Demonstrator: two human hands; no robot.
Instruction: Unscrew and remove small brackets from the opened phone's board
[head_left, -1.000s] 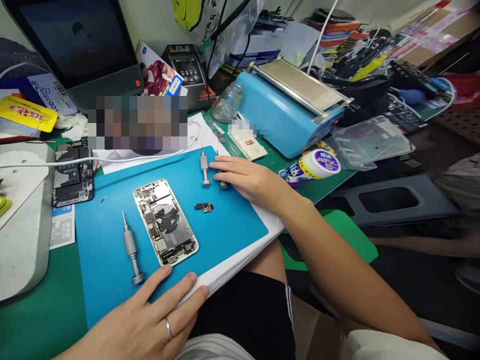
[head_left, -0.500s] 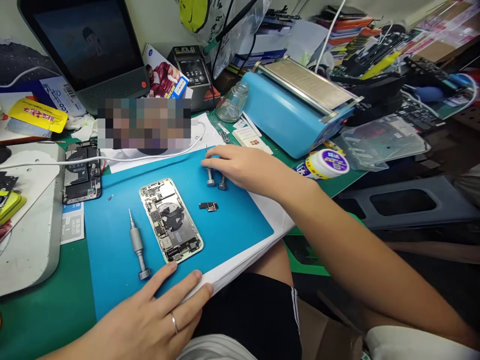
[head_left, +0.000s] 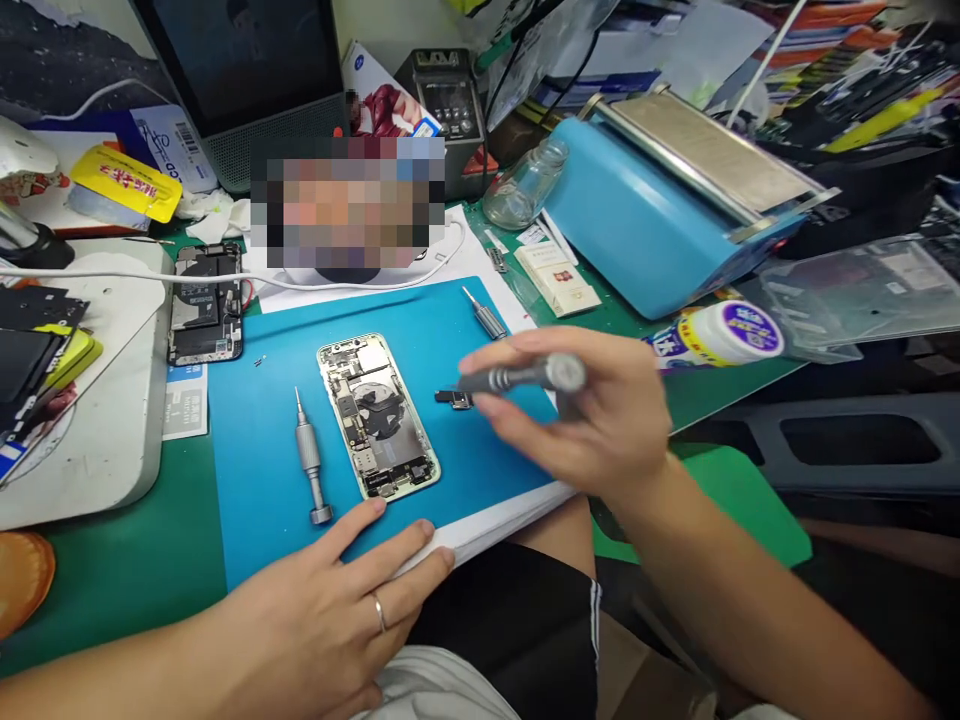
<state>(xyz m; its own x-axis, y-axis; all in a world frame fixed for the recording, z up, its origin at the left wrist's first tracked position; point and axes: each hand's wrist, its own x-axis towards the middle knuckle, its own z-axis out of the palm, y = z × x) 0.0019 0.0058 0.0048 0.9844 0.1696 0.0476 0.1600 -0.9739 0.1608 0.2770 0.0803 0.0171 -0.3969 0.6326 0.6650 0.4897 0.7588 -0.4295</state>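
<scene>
An opened phone (head_left: 382, 415), its inner parts showing, lies on a blue mat (head_left: 270, 540). My left hand (head_left: 352, 580) rests with its fingers spread at the mat's front edge, the index fingertip by the phone's lower end. Raised over the mat's right side, my right hand (head_left: 585, 410) grips a dark grey screwdriver (head_left: 525, 375) between thumb and fingers. Its tip is hidden or blurred. Behind that hand lies a small black phone part (head_left: 454, 399). One silver screwdriver (head_left: 308, 455) lies left of the phone, and another screwdriver (head_left: 487, 318) lies at the mat's far right.
A second opened phone (head_left: 206, 305) lies beyond the mat's left corner. A white cable (head_left: 135, 273) runs across the back. Tiny screws (head_left: 259, 361) sit on the mat. A blue machine (head_left: 637, 220), a glass jar (head_left: 525, 185) and a white-lidded tub (head_left: 739, 330) stand at the right.
My right hand has lifted a screwdriver from the mat's far right and brought it nearer. The view has shifted, while my left hand stays by the phone's lower end.
</scene>
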